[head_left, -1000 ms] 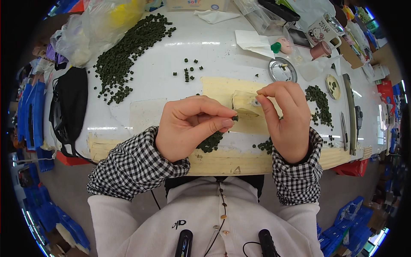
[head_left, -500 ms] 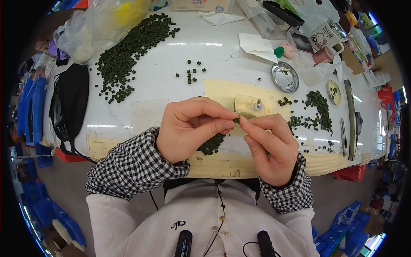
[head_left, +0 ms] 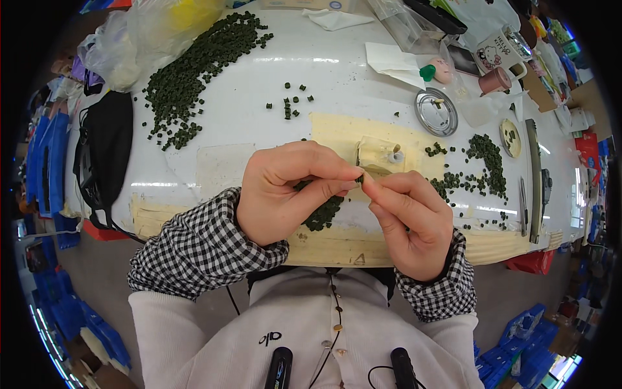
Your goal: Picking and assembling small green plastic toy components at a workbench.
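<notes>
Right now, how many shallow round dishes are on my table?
2 visible: a silver dish, beyond the right hand, and a pale yellow dish farther right, holding a few dark green pieces. Others may be hidden from this view.

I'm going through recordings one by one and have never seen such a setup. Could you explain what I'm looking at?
There is no machine: these are a person's own bare left hand and right hand. The view comes from a wide fisheye camera on that person's head, looking down, so straight edges bend near the rim. On the white table lie a large heap of small dark green pieces, a yellowish block and a round silvery disc. The left fingertips pinch a small dark piece; the right hand meets it there, its grip unclear.
</notes>
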Motion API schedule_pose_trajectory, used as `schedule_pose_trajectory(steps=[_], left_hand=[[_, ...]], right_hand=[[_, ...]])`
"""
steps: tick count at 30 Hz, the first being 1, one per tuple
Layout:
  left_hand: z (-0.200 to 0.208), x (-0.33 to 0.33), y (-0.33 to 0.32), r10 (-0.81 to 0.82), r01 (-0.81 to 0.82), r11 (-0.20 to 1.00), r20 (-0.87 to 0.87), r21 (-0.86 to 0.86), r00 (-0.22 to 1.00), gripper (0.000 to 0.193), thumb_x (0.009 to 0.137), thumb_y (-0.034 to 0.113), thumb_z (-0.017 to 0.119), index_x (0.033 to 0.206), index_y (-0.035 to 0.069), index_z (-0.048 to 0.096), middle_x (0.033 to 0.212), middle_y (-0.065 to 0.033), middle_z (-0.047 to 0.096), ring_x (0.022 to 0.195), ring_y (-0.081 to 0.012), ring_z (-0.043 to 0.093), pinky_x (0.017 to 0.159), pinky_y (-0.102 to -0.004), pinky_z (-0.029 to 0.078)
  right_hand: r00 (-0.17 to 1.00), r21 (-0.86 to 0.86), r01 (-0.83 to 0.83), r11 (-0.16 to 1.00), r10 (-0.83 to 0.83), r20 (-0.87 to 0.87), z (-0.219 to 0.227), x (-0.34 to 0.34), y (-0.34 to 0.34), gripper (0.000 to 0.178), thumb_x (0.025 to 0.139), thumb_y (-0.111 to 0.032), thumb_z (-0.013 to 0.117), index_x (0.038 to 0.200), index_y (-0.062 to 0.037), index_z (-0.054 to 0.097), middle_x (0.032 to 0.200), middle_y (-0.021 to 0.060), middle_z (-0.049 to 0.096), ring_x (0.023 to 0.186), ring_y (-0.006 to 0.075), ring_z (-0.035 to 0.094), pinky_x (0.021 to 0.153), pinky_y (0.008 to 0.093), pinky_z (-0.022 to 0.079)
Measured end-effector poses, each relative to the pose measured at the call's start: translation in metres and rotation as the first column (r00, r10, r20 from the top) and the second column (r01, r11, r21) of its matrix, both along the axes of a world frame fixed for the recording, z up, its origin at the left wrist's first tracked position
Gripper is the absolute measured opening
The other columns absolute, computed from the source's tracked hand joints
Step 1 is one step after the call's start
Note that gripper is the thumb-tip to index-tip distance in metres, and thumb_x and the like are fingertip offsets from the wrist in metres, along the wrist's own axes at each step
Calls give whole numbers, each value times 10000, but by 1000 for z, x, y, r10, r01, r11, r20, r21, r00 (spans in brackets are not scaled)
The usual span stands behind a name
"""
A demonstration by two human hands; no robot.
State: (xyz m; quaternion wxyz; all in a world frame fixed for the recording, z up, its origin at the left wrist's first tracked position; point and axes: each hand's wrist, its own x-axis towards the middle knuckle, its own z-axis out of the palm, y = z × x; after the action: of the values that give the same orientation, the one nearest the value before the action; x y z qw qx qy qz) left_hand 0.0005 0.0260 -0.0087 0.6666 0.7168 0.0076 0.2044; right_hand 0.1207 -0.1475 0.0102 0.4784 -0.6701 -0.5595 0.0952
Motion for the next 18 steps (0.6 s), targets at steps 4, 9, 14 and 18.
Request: schedule_pose_trajectory(steps=[4,9,14,18], left_hand=[[0,0,1,-12,12,1000,6,11,1000,180,861,-107,593,1013,-45,667,927,-143,653,805,-166,650,732,-251,530],[-1,0,-2,-50,50,979,3,-198,999,187,881,-79,575,1044,-43,658,957,-119,646,859,-153,651,777,-254,530],[1,-1,1,-78,72,978,-23,-194,997,188,887,-75,575,1058,-55,650,975,-125,634,886,-157,650,804,-256,532],[4,0,-4,-22,15,976,-29,-219,999,174,854,-125,592,1003,-59,653,912,-145,649,808,-174,644,740,-266,534]], right_hand=[[999,-8,-7,1000,7,-32,0,1,-1,327,812,70,652,1130,-4,659,941,109,616,785,197,605,652,260,495],[999,7,-3,1000,3,-53,2,0,-1,327,811,72,651,1129,-4,660,940,110,616,780,196,606,651,259,495],[999,28,10,1000,-9,-34,2,0,-1,330,802,76,653,1122,0,663,933,112,616,776,201,606,655,263,495],[1000,25,12,1000,-11,-29,2,0,-1,328,798,75,656,1118,2,664,931,112,616,774,204,605,656,265,495]])
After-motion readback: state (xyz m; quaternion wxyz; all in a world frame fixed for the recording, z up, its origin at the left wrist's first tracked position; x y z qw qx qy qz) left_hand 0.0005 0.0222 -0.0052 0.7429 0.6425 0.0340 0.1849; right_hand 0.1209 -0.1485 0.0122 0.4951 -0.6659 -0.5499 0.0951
